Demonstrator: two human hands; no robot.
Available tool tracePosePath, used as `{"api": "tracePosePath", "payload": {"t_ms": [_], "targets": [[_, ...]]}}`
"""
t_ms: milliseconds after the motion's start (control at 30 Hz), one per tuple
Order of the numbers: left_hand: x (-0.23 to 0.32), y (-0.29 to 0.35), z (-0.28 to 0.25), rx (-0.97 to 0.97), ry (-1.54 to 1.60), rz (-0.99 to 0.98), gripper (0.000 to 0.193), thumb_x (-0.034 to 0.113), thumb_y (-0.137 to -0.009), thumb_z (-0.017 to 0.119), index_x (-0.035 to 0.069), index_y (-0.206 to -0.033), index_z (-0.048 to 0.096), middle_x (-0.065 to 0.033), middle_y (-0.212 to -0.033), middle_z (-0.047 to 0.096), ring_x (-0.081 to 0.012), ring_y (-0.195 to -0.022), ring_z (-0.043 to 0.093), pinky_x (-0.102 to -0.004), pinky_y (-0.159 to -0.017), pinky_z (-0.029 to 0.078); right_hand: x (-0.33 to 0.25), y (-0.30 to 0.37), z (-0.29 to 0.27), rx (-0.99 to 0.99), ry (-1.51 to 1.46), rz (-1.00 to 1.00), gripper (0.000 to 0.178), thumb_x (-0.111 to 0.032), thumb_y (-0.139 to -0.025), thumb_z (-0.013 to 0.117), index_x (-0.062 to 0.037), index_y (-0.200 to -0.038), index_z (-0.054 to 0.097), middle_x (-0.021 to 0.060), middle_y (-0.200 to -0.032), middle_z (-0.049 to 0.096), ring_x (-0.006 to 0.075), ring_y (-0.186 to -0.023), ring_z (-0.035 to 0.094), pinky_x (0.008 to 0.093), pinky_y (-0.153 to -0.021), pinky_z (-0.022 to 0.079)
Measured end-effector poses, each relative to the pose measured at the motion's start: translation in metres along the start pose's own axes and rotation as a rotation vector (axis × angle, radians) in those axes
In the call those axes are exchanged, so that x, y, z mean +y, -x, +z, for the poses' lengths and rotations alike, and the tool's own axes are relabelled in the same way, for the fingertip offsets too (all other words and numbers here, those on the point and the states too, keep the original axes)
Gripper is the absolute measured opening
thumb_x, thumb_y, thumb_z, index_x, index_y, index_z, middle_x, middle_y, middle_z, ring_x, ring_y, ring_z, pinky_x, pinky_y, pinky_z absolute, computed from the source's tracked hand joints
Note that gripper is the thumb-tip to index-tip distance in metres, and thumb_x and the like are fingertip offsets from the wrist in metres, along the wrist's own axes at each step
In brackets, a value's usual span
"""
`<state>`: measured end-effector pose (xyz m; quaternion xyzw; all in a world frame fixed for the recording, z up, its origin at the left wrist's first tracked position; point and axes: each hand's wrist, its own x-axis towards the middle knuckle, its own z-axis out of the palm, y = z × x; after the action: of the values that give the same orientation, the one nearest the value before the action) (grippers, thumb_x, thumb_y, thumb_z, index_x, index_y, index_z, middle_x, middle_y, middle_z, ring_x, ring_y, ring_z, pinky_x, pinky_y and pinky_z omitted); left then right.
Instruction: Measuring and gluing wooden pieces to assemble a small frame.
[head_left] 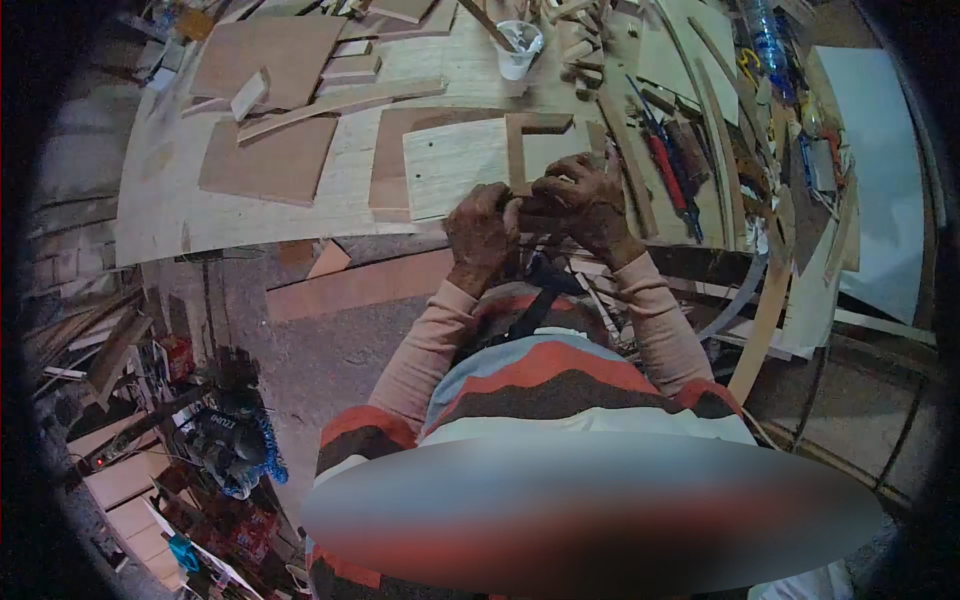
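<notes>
At the near edge of the workbench, both hands work on a small brown wooden frame. My left hand is closed, its fingertips pinching the frame's near left corner. My right hand is closed too, fingers curled over the near side, which the hands largely hide. Directly left of the frame is a pale rectangular board with two small dark holes. It rests on a larger brown board, which shows along its left and upper sides.
Brown panels and a long wood strip lie on the bench's left. A white plastic cup with a stick stands at the back. Right of my hands are a red-handled tool, wood strips, and a large white sheet.
</notes>
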<state>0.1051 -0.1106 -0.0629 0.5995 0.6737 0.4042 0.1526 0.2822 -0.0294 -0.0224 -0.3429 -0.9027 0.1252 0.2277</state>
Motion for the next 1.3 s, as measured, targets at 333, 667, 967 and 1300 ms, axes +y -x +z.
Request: {"api": "tracePosePath", "payload": {"t_ms": [333, 667, 967, 1300], "targets": [[0.009, -0.002, -0.005, 0.0, 0.003, -0.037, 0.017, 0.02, -0.085, 0.07, 0.006, -0.094, 0.068, -0.0147, -0.089, 0.068, -0.0353, -0.082, 0.068, -0.0439, -0.071, 0.054, 0.005, 0.023, -0.015, 0.206, 0.01, 0.185, 0.028, -0.021, -0.085, 0.074, -0.0101, -0.111, 0.07, 0.0103, -0.109, 0.069, 0.0333, -0.106, 0.062, 0.0444, -0.092, 0.048], [0.009, -0.004, -0.005, -0.002, -0.042, 0.02, 0.017, 0.018, -0.088, 0.07, 0.001, -0.09, 0.068, -0.0181, -0.085, 0.068, -0.0361, -0.077, 0.067, -0.0435, -0.069, 0.052, 0.005, 0.043, -0.009, 0.288, -0.16, 0.323, 0.02, -0.018, -0.088, 0.067, -0.0024, -0.1, 0.072, 0.0184, -0.096, 0.07, 0.037, -0.095, 0.066, 0.0471, -0.085, 0.051], [0.013, -0.003, -0.006, 0.026, -0.029, -0.004, 0.013, 0.018, -0.086, 0.07, 0.006, -0.088, 0.067, -0.0153, -0.085, 0.065, -0.0368, -0.078, 0.066, -0.0449, -0.067, 0.052, 0.0, 0.044, -0.006, 0.306, -0.115, 0.29, 0.015, -0.015, -0.088, 0.072, -0.0028, -0.097, 0.072, 0.014, -0.096, 0.07, 0.0324, -0.092, 0.066, 0.0422, -0.084, 0.052], [0.012, -0.002, -0.004, 0.036, -0.019, -0.016, 0.015, 0.016, -0.086, 0.072, 0.003, -0.093, 0.07, -0.0158, -0.085, 0.068, -0.0351, -0.076, 0.068, -0.0413, -0.068, 0.053, 0.009, 0.049, -0.002, 0.3, -0.102, 0.289, 0.016, -0.013, -0.083, 0.073, -0.0048, -0.097, 0.071, 0.0132, -0.099, 0.07, 0.0331, -0.099, 0.064, 0.0435, -0.086, 0.05]]}}
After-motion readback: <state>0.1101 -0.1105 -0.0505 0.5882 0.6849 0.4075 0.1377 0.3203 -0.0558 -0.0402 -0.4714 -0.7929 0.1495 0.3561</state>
